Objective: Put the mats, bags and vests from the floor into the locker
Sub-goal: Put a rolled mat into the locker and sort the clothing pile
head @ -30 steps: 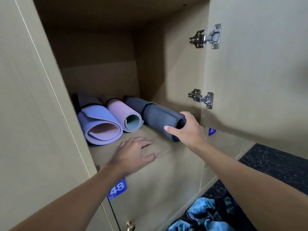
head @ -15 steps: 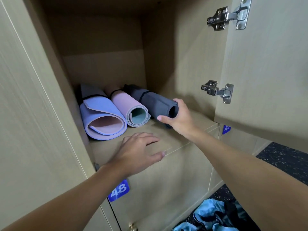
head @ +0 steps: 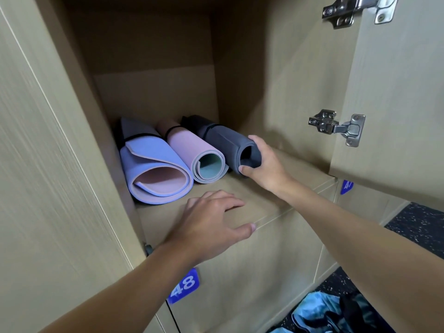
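The locker (head: 153, 92) compartment is open. Three rolled mats lie side by side on its shelf (head: 295, 179), open ends facing the front edge, far ends toward the back wall.

- The lilac mat (head: 153, 162) lies against the left wall. Its roll is loose, with a pink inner face.
- The pink mat (head: 187, 145) lies in the middle, touching the lilac mat.
- The dark grey mat (head: 223, 140) lies on the right, touching the pink mat. The right part of the shelf beside it is bare.

The right hand (head: 266, 164) grips the front end of the dark grey mat, thumb beneath and fingers curled over the top.

The left hand (head: 209, 224) is palm down at the front edge of the shelf, fingers extended and spread, holding nothing. Contact with the shelf cannot be confirmed.

The door (head: 396, 116) stands open at the right on two metal hinges, lower hinge (head: 336, 126) and upper hinge (head: 355, 10). A blue plate marked 48 (head: 183, 286) sits on the closed door below the shelf.

Blue and black fabric (head: 319, 311) lies on the dark speckled floor (head: 418, 224) at the locker base, below the right forearm.
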`<action>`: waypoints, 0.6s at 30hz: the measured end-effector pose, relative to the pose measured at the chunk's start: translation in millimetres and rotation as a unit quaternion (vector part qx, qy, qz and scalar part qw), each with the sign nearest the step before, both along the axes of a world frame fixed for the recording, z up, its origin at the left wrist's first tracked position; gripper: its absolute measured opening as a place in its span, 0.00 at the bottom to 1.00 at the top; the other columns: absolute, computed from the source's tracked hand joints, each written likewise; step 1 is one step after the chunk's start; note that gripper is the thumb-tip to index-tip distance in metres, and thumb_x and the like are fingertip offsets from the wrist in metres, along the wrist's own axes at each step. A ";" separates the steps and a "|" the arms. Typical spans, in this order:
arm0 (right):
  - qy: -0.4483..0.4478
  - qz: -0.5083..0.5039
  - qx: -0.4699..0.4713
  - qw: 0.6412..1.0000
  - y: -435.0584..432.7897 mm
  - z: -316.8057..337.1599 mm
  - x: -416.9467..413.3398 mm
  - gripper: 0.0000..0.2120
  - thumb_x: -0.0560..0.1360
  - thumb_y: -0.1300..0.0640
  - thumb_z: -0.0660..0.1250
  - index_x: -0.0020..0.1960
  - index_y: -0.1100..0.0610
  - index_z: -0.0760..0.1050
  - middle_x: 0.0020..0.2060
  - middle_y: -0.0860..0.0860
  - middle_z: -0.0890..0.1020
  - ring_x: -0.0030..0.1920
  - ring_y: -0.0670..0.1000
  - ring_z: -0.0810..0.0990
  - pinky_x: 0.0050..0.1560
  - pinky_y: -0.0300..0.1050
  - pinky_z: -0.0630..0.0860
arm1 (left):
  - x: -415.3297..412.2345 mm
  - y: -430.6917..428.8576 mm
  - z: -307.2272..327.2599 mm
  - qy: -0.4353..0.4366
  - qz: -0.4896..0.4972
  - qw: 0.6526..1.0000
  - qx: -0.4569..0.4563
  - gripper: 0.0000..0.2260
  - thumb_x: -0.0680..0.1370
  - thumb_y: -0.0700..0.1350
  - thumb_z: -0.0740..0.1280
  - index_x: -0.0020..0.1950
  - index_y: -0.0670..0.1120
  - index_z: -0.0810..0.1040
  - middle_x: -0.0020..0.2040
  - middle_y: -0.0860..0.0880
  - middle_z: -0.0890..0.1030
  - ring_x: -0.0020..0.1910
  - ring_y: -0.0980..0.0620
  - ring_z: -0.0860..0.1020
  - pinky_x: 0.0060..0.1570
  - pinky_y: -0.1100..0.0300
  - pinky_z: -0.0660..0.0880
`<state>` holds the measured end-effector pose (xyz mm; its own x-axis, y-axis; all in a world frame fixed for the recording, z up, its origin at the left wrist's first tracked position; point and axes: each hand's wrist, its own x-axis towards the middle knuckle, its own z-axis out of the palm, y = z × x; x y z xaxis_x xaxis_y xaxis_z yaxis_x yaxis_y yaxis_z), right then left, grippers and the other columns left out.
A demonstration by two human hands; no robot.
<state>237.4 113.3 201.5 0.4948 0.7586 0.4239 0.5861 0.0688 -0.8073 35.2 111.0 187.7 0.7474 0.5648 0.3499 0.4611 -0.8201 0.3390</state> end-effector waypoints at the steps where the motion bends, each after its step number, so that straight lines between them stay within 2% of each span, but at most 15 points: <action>1: 0.027 0.015 -0.002 1.000 3.6 0.4 0.0 0.39 0.69 0.62 0.76 0.74 0.50 0.62 0.67 0.51 0.70 0.66 0.51 0.71 0.66 0.41 0.66 | -0.2 -0.1 0.0 -0.001 -0.001 1.000 0.001 0.23 0.71 0.67 0.68 0.64 0.62 0.76 0.64 0.67 0.72 0.64 0.70 0.63 0.64 0.66 0.55; 4: 0.087 0.014 0.006 0.996 13.8 1.9 -1.9 0.35 0.70 0.53 0.76 0.72 0.47 0.62 0.65 0.48 0.71 0.63 0.47 0.72 0.61 0.38 0.66 | -0.5 -0.7 0.2 -0.002 -0.001 1.000 0.005 0.24 0.71 0.67 0.68 0.65 0.62 0.75 0.65 0.67 0.72 0.64 0.70 0.62 0.63 0.67 0.54; 6: 0.082 -0.013 0.028 0.996 21.6 2.7 -4.0 0.30 0.71 0.49 0.75 0.68 0.49 0.64 0.62 0.50 0.73 0.60 0.49 0.73 0.57 0.38 0.68 | -0.7 -1.1 0.5 -0.003 -0.002 1.000 0.004 0.24 0.71 0.67 0.68 0.66 0.63 0.75 0.66 0.67 0.71 0.63 0.71 0.60 0.63 0.67 0.54; 8: 0.086 -0.025 0.040 0.995 28.4 3.2 -4.3 0.26 0.72 0.53 0.73 0.65 0.50 0.64 0.60 0.54 0.75 0.57 0.51 0.75 0.52 0.37 0.71 | -0.5 -1.3 0.5 -0.004 -0.006 1.000 0.004 0.24 0.72 0.67 0.68 0.66 0.62 0.74 0.67 0.66 0.71 0.62 0.70 0.57 0.63 0.67 0.54; 11: 0.104 -0.017 0.031 0.994 34.3 6.2 -3.0 0.25 0.74 0.57 0.69 0.67 0.51 0.63 0.59 0.54 0.76 0.54 0.50 0.75 0.45 0.33 0.70 | -0.4 -2.3 1.0 -0.005 -0.008 1.000 0.003 0.24 0.72 0.66 0.68 0.67 0.62 0.74 0.67 0.66 0.71 0.63 0.71 0.58 0.64 0.67 0.55; 15: 0.100 -0.016 -0.021 0.995 38.8 11.6 -1.9 0.30 0.75 0.53 0.69 0.73 0.50 0.60 0.65 0.53 0.69 0.62 0.51 0.70 0.57 0.39 0.67 | -0.8 -3.0 2.2 0.002 -0.008 1.000 0.003 0.24 0.72 0.67 0.67 0.66 0.62 0.74 0.67 0.66 0.70 0.66 0.69 0.62 0.65 0.66 0.54; 18: 0.051 -0.055 -0.036 0.997 36.8 9.6 -2.5 0.33 0.73 0.47 0.71 0.74 0.48 0.62 0.66 0.52 0.62 0.68 0.52 0.64 0.70 0.44 0.63 | -0.8 -2.8 2.0 0.005 -0.006 1.000 0.005 0.25 0.72 0.68 0.66 0.67 0.62 0.74 0.67 0.66 0.70 0.65 0.69 0.61 0.65 0.66 0.55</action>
<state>234.9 150.1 211.1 0.6142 0.7240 0.3139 0.5015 -0.0511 -0.8636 34.4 108.1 189.7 0.7572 0.5527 0.3480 0.4547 -0.8286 0.3266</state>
